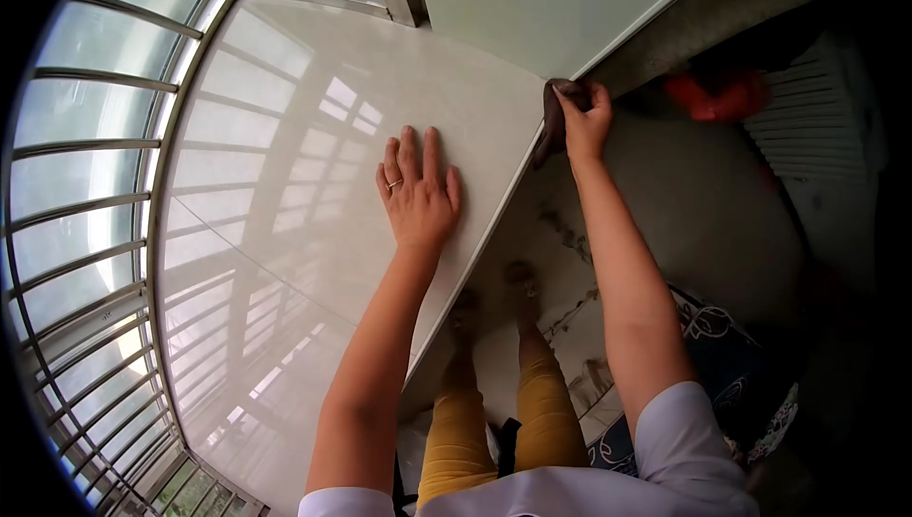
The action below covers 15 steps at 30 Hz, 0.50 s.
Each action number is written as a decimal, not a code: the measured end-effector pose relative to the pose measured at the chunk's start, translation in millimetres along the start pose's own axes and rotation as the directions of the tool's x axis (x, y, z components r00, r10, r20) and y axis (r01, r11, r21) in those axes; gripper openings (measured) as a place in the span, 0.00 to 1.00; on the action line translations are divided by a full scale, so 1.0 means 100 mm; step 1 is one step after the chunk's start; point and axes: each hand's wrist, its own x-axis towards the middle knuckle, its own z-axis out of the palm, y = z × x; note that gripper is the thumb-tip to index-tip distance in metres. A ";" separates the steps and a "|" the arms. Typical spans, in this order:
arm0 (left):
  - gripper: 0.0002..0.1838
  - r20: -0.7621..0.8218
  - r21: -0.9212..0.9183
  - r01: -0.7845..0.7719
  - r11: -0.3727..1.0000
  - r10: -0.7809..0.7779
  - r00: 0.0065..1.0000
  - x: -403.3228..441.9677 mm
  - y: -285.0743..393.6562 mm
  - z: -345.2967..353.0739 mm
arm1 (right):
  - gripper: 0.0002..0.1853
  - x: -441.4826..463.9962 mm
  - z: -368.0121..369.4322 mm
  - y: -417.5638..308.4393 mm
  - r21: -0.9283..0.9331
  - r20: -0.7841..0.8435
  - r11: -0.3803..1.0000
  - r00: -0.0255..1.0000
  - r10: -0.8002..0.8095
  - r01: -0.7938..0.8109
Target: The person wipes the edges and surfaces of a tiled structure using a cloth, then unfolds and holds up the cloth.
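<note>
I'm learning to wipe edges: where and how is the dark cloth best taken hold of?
Probably pinch the dark cloth at its far, bunched end, as the right grip does, coming from beyond the white ledge's edge. The folds there give thumb and fingers something to hold; the near end trails loose.

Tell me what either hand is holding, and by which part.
The right hand grips a dark cloth near its upper end, with the rest hanging loose. The left hand holds nothing; it rests on the pale ledge.

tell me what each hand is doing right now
left hand: open, palm down on the pale surface
right hand: closed, pinching a dark cloth
</note>
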 end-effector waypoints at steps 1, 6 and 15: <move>0.30 0.001 -0.015 0.021 1.000 -0.021 1.000 0.02 0.02 0.00 | 0.23 0.00 0.00 -0.01 -0.120 -0.036 0.993 0.999 -0.014 0.010; 0.29 -0.001 0.002 0.067 0.998 -0.067 0.998 0.03 0.07 -0.04 | 0.29 0.10 0.05 -0.25 -0.425 0.010 0.900 0.995 -0.102 0.096; 0.28 -0.049 -0.071 0.102 0.992 -0.106 0.993 0.01 0.07 -0.07 | 0.20 0.16 -0.24 -0.19 -0.105 0.302 0.971 0.937 -0.173 0.213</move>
